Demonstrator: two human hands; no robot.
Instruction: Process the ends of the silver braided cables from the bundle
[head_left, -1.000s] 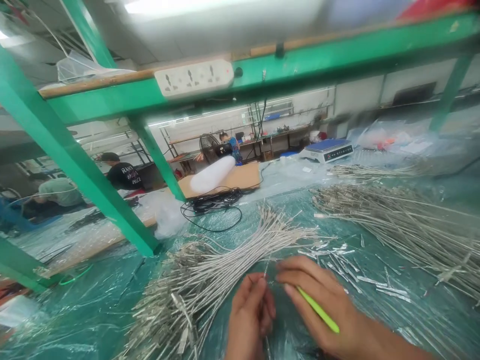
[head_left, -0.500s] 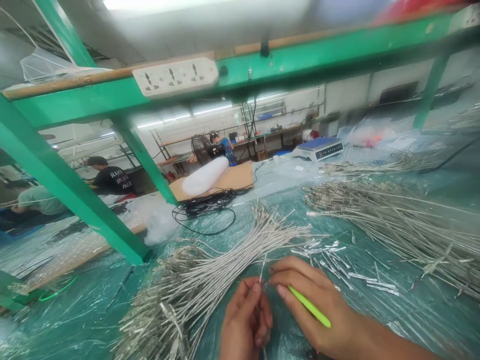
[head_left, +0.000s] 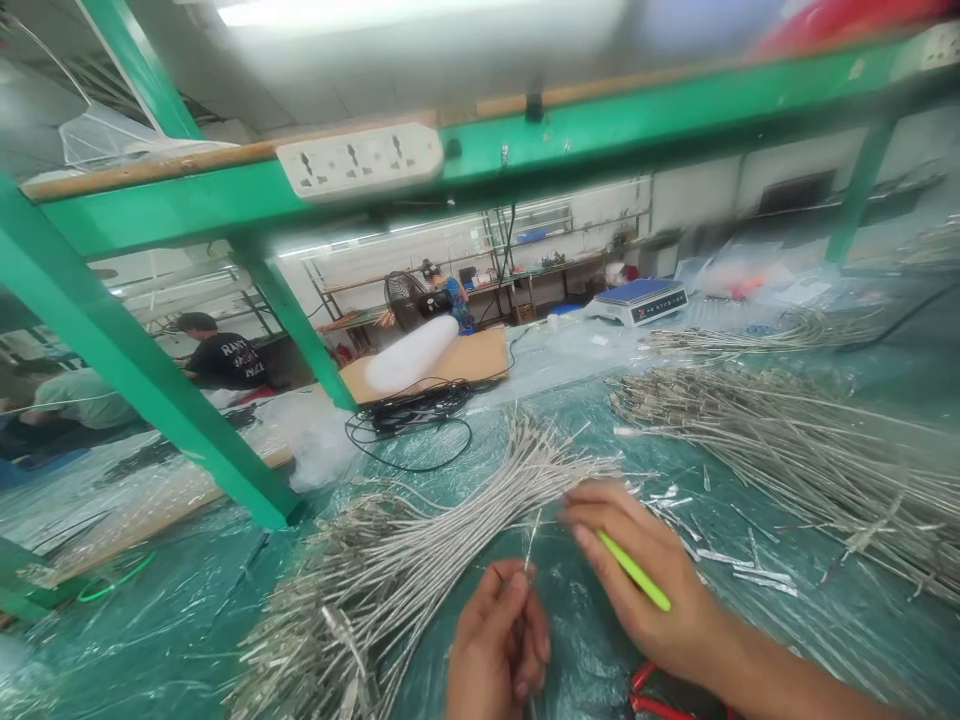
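Plainly, from my distant seat I saw the left hand (head_left: 496, 640) curled, thumb and fingertips pinching a thin silvery cable (head_left: 529, 548), its frayed end pointing up between both hands. Just beside it, the right hand (head_left: 660, 585) was loosely bent around a lime-green stick (head_left: 634, 570); whether its fingertips gripped anything else I could not make out. Red handles (head_left: 656, 704) showed below that wrist. Left of the hands lay a pale cable bundle (head_left: 457, 530), to the right silvery strips (head_left: 765, 578) and a second cable bundle (head_left: 780, 440). Farther back, a scale (head_left: 641, 303) bore white characters on its dark front panel, too small for me to read. A seated person (head_left: 225, 358) wore a black shirt with white capitals I couldn't read surely. Above, I found no legible wording on the white socket strip (head_left: 360, 162).
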